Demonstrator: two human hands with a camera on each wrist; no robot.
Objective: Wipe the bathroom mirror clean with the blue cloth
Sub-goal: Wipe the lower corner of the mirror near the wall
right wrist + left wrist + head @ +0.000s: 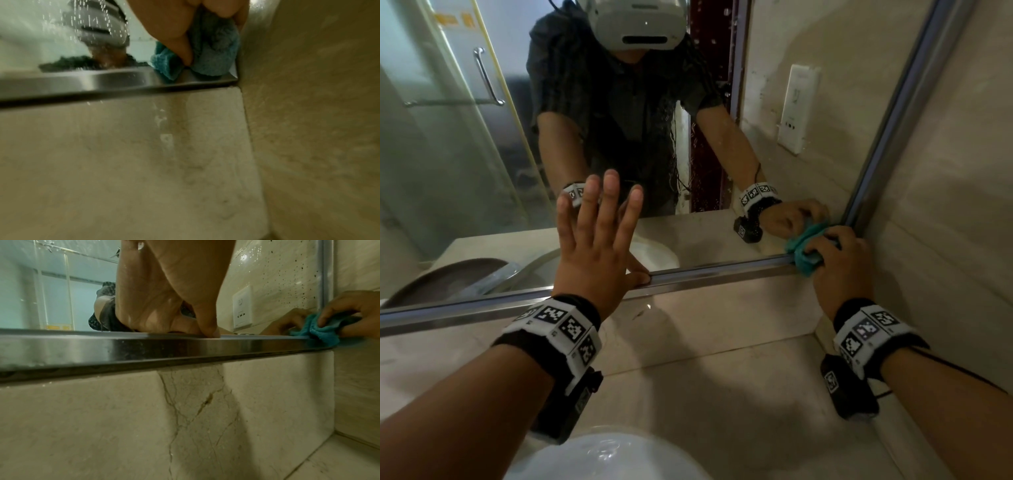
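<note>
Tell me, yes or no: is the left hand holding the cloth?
No, the left hand lies flat on the mirror; the right hand grips the blue cloth.

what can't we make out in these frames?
- Head view: glass under the blue cloth, covered by the cloth and right hand.
- Head view: mirror top, cut by the frame edge.
- Right wrist view: droplets on the glass, motion-blurred.
- Left wrist view: left hand fingertips, cut off at top.
</note>
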